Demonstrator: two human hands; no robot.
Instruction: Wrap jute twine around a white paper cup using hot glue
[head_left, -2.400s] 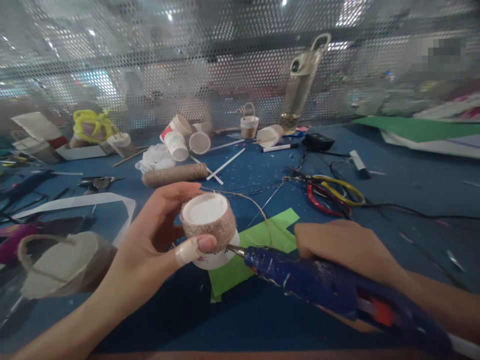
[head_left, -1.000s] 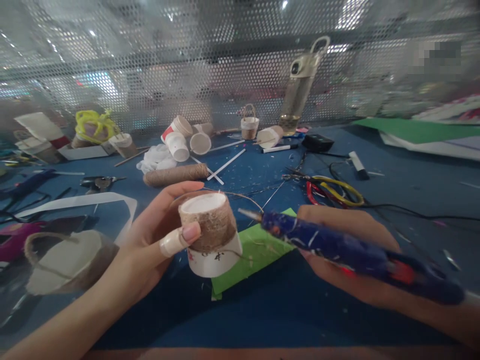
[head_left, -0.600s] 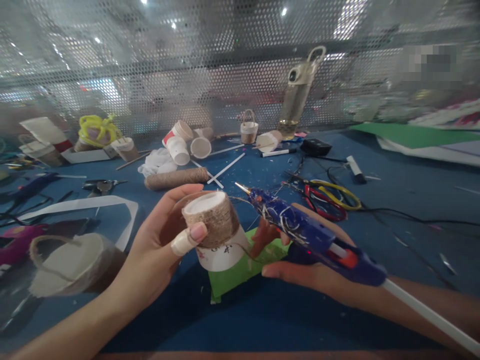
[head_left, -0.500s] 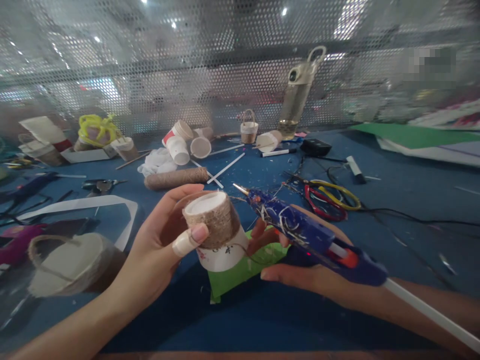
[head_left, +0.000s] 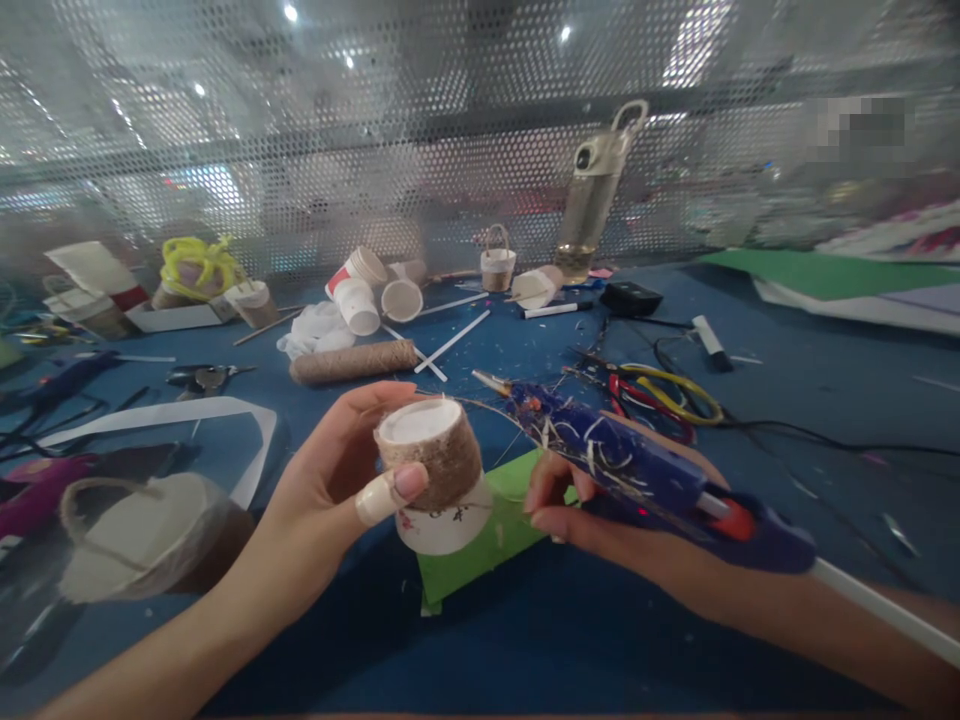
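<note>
My left hand is closed around an upside-down paper cup, its thumb pressed on the side. Brown twine wraps the cup's upper part; the printed white part below is bare. A wrap covers that thumb. In my right hand rests a blue glue gun, nozzle pointing left toward the cup but apart from it, with a white glue stick out of its back. The right thumb and forefinger are pinched together beside the cup; a thin twine strand seems to run there. Green paper lies beneath.
A twine roll, paper cups and white sticks lie behind my hands. Scissors and black cords are at right, near a tall bottle. A handled cup basket lies at left. Perforated metal closes off the back.
My right thumb and forefinger have closed from a wider spread into a pinch. The glue gun has shifted slightly right and down. The cup sits slightly lower and further right in view.
</note>
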